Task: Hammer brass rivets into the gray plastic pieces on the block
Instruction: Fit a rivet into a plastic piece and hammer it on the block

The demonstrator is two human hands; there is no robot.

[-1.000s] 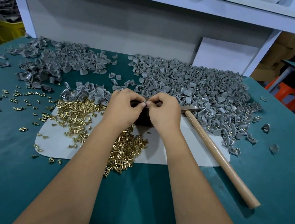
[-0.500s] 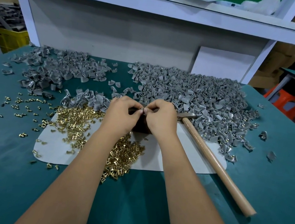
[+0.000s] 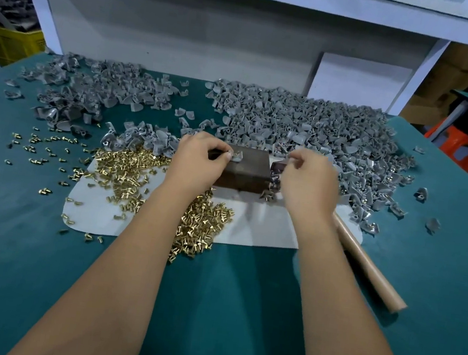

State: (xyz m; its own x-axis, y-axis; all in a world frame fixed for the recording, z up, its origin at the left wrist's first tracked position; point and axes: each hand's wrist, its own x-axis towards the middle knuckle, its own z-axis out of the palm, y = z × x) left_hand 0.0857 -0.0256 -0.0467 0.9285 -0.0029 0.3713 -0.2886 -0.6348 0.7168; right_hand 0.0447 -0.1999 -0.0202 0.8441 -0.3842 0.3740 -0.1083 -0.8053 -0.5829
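- Head view: the left hand rests at the left end of a dark brown block, its thumb and forefinger pinching a gray plastic piece that lies on the block's top face.
- The right hand hangs just right of the block with its fingers curled in; it is blurred, and I cannot tell whether it holds anything.
- The block stands on a white mat spread over the green desk.
- A heap of brass rivets lies left of the block, part on the mat and part on the desk, running under the left forearm; loose ones are scattered further left across the green.
- A second clump of rivets sits near the mat's front edge, just right of the left forearm.
- A big pile of gray pieces fills the desk behind and to the right of the block; some along its near right edge carry a brass rivet.
- A smaller pile of gray pieces lies at the back left, and a small group sits between it and the rivets.
- A wooden hammer handle lies slantwise on the desk beside the right forearm, its head end hidden behind the right hand.
- A white panel leans against the gray back wall.
- An orange stool stands beyond the desk's right edge.
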